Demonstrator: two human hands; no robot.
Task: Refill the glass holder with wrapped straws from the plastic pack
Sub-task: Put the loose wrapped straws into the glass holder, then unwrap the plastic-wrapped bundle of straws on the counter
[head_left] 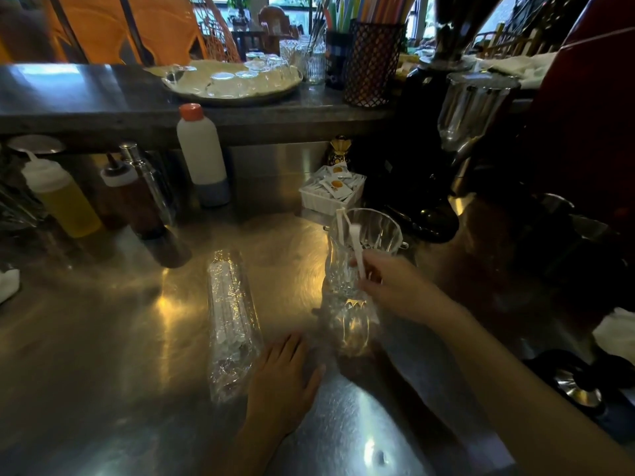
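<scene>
surface [113, 355]: steel counter, carries everything below
plastic pack [231, 321]: lies flat left of centre, long axis running away from the person; open or sealed end can't tell through the glare
glass holder [354, 269]: cut-glass vase, upright, just right of the pack, mouth facing up and away; two wrapped straws look to lean against its left rim
left hand [283, 376]: palm down on the surface, fingers spread and empty, sitting between the pack's near end and the holder's base, touching neither clearly
right hand [395, 290]: beside the holder's right wall, fingers [369, 285] pinched shut on one wrapped straw
wrapped straw [355, 250]: held near its lower part, tilted up and to the left, upper end level with the holder's rim
key relation: pack's near end sits just left of the left hand, so left is the nearer hand for the next draw; right is busy at the holder
likely next: drop the held straw into the mouth, then pull along the pack's long axis toward the body
</scene>
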